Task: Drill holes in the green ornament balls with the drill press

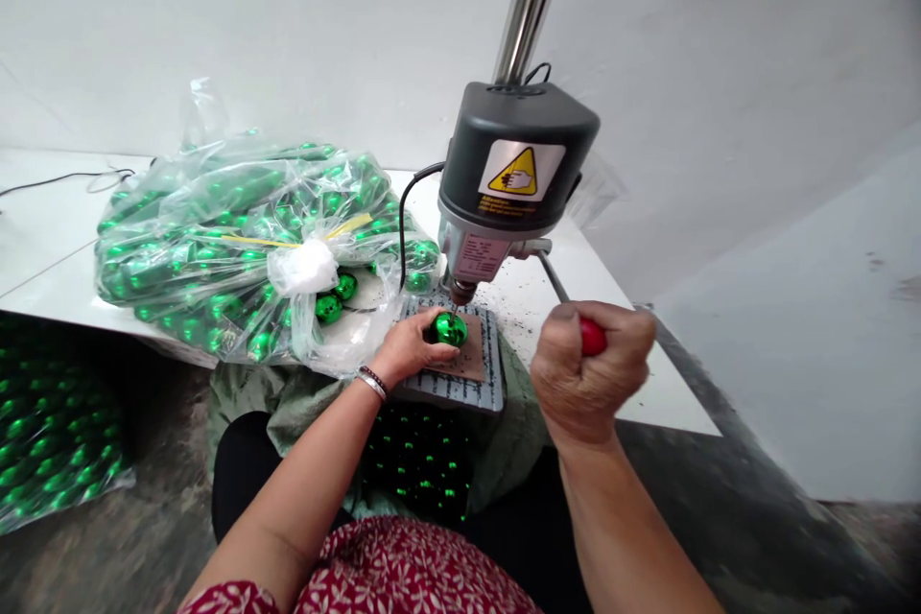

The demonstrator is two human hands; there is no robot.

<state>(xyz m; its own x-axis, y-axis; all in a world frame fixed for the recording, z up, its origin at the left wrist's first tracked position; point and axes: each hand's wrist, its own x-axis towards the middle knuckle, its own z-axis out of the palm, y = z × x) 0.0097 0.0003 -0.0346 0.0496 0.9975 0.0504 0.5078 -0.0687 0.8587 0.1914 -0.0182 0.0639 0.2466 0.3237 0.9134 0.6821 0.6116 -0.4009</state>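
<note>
My left hand [408, 347] grips a shiny green ball [450, 329] on a brown board [471, 360], which lies on the ridged grey base [494, 384] of a drill press [519, 153]. Right above the ball is the drill bit [453, 309]; its tip meets the top of the ball, though I cannot tell how deep it is. My right hand [594, 360] is wrapped around the red knob [593, 338] of the press's feed lever [553, 276].
A clear plastic bag [216, 211] full of green balls fills the table's left side. Another bag of balls [58, 432] stands low at the left. Dark shavings are scattered over the white table [611, 307]. More green balls [417, 465] show below the base, between the legs.
</note>
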